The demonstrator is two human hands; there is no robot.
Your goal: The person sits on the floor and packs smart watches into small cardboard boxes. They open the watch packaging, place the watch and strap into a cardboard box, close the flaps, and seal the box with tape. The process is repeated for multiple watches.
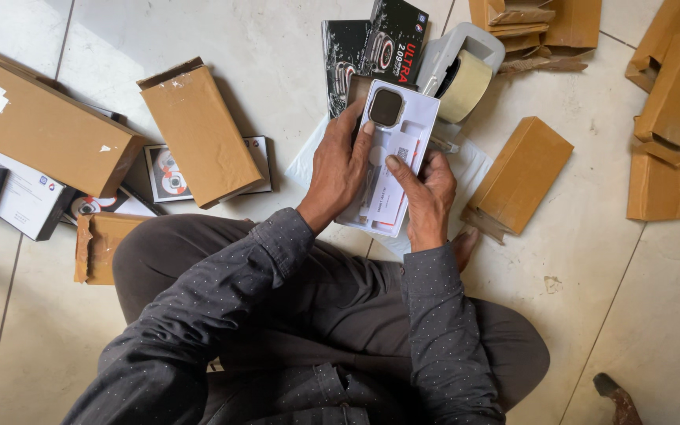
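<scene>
- At the far left of the frame, a long brown carton [45, 130] lies on the tiled floor [623, 315], with printed black-and-white boxes [9, 193] tucked under and beside it.
- Just right of that, a second brown carton [198, 134] with a torn-open end rests over a printed box [165, 175]; a smaller torn carton [100, 245] lies by your knee.
- Your left hand [338, 171] grips the left edge of the white plastic tray [412, 130], fingers curled around it and a fingertip near the watch.
- The tray sits in the middle of the frame, held tilted above your lap; a dark square watch face [386, 107] sits in its top recess.
- Your right hand [426, 197] holds the tray's lower right side, its forefinger pressing a white paper leaflet [391, 197] in the tray.
- Behind the tray, upper centre, two black printed boxes [391, 39] lie beside a tape dispenser [462, 67].
- Further right lies a brown carton [519, 175], and more cartons [670, 110] are heaped at the upper right edge.
</scene>
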